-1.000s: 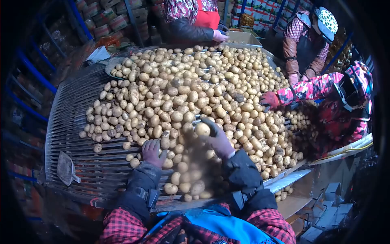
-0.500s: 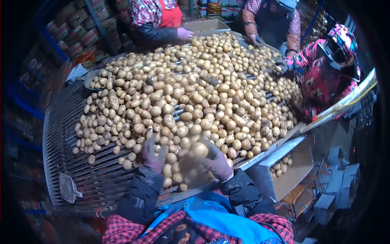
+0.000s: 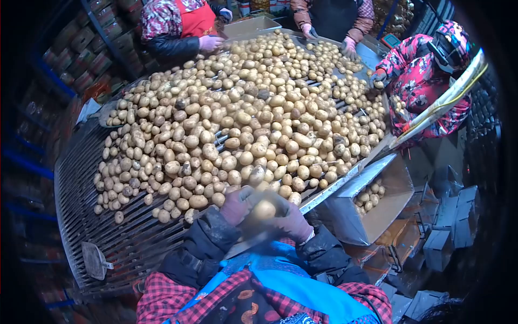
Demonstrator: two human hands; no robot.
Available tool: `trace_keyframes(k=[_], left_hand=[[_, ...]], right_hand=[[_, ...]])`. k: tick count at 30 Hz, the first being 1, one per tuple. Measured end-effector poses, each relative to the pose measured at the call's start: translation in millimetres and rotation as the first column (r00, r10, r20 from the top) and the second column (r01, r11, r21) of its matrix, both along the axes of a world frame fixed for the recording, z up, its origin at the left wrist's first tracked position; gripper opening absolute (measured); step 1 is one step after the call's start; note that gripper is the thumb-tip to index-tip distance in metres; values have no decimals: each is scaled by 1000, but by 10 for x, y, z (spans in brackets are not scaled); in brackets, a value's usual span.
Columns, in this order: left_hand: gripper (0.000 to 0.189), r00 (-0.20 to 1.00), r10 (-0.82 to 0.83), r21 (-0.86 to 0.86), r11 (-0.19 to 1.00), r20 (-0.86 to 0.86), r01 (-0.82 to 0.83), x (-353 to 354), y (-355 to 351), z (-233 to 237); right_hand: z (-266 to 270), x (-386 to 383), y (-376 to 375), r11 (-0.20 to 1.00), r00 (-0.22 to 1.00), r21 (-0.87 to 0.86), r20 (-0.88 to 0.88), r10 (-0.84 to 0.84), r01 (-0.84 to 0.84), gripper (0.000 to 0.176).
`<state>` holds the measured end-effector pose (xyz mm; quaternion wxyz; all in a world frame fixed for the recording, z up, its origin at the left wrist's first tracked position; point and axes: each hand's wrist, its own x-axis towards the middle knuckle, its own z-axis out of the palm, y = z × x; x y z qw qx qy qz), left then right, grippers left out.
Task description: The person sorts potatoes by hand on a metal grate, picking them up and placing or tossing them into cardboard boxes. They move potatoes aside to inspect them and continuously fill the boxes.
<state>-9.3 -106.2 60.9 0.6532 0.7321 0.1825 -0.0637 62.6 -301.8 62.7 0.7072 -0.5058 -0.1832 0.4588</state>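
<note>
A pale potato (image 3: 264, 209) is held between my two gloved hands at the near edge of the sorting table, in front of the blue apron. My left hand (image 3: 237, 205) is curled against its left side, the fingertips smeared by motion. From the right, my right hand (image 3: 291, 218) wraps round the same potato, its palm hidden. Just beyond my hands lies a broad heap of loose potatoes (image 3: 216, 135), some with dark, dirty skins. They rest on a slatted metal table (image 3: 129, 243).
A cardboard box (image 3: 388, 208) with potatoes inside stands at the right edge. A flat scoop-like tool (image 3: 95, 260) lies on the slats at left. Three co-workers stand around the far and right sides, their hands near the heap. Folded boxes (image 3: 448, 227) lie at lower right.
My left hand has moved right from the heap to meet my right hand at the potato. The potato is drawn slightly closer to me. The view has shifted, and co-workers' hands have moved.
</note>
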Motion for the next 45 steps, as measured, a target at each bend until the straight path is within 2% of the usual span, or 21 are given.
trace_keyframes(k=[5,7,9,11,13,16,18,21,23,24,27,30,31,33,34,35,39,40,41,42,45], left_hand=[[41,990,123,-210,972,66,-107,-30,-62,-73],[56,851,-20,109,993,524,-44,26,-57,68],[65,897,-60,22,998,437,57,-56,-101,181],[71,892,-356,185,931,280,313,-42,-126,186],[67,933,-270,57,963,240,264,-71,-182,149],[55,993,111,-723,689,25,-59,-45,-260,273],[53,992,114,-695,717,45,-51,-68,-246,87],[51,991,101,-599,800,90,-27,-59,-347,134],[52,996,-46,-299,952,74,66,0,-472,207],[50,960,-257,188,954,111,234,4,-418,65],[46,966,-245,347,901,-86,259,48,-479,205],[42,937,-347,562,782,34,269,-6,-473,140],[41,910,-402,646,722,100,248,2,-471,117],[38,972,-135,533,846,194,11,-40,-342,-28],[27,830,-279,723,662,483,-198,-49,-210,6],[28,908,-88,658,718,410,-228,-148,-45,-33],[34,918,236,706,586,320,-397,-658,651,-179],[36,902,276,759,489,333,-430,-768,786,-284],[36,901,280,757,491,331,-431,-833,875,-304],[36,884,284,749,470,372,-467,-893,938,-310],[34,843,342,698,475,415,-536,-891,836,-277]], right_hand=[[-72,45,-140,999,934,27,-357,-25,37,71],[-16,26,-166,998,958,13,-281,-62,68,61],[31,16,-189,999,892,-1,-449,-49,54,57],[-98,-13,-138,996,880,-19,-468,-82,83,58],[38,13,-124,995,903,-100,-425,-70,30,62],[-163,127,-236,999,844,-7,-534,-47,51,72],[-568,238,-320,950,598,232,-799,63,210,82],[-254,249,-276,900,587,365,-793,165,240,84],[60,132,-169,947,682,256,-729,57,194,71],[64,61,-173,973,788,201,-614,35,114,64],[236,-24,-191,992,854,90,-520,-34,94,45],[-21,-82,-261,990,822,-7,-556,-122,143,35],[-92,-70,-320,969,919,-50,-308,-247,244,29],[-128,89,-616,902,908,-105,85,-410,418,31],[-129,225,-818,844,835,-104,252,-489,526,34],[-140,383,-1052,771,741,-98,375,-557,629,38],[-166,911,-1922,568,649,-313,366,-667,761,56],[-211,954,-2010,415,441,-292,836,-327,862,58],[-235,988,-2050,309,116,-168,977,179,936,60],[-212,999,-1960,404,212,-181,977,-33,897,58],[-109,953,-1460,596,485,-331,867,-113,731,55]])
